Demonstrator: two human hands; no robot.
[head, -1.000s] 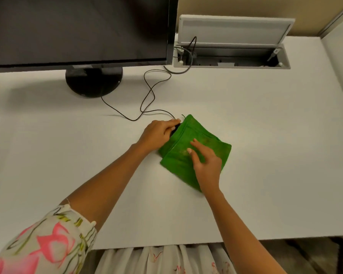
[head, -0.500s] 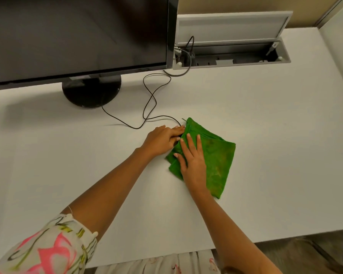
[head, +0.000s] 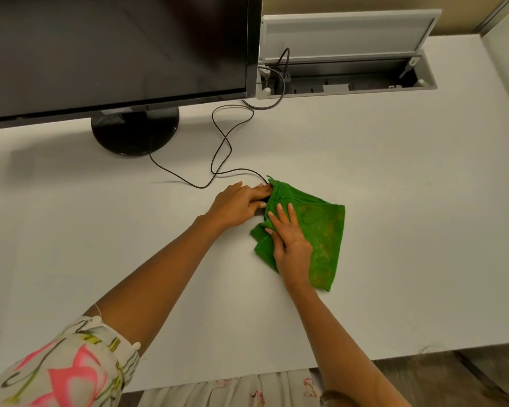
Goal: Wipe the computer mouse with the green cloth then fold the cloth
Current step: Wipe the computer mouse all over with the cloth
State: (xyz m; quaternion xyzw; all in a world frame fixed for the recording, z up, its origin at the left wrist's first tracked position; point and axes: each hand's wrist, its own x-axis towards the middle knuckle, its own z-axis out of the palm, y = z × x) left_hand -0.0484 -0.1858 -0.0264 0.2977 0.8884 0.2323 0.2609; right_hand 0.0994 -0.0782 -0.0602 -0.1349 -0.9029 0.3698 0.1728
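Note:
The green cloth (head: 321, 230) lies crumpled on the white desk (head: 394, 259), its upper left corner draped over the computer mouse (head: 264, 198). Only a dark sliver of the mouse shows between my fingers. My left hand (head: 237, 204) is closed around the mouse from the left and holds it in place. My right hand (head: 290, 245) rests on the cloth's left part, fingers spread toward the mouse, thumb hooked over a fold at the cloth's edge. The mouse's black cable (head: 218, 160) runs from under the cloth toward the back.
A dark monitor (head: 115, 48) on a round black stand (head: 134, 130) fills the back left. An open cable hatch (head: 347, 80) with a raised lid sits at the back. The cable loops between them. The desk's front edge is near my body.
My right hand has slid left across the cloth toward the mouse, and the cloth has swung so that its free end points to the lower right. My left hand stays on the mouse.

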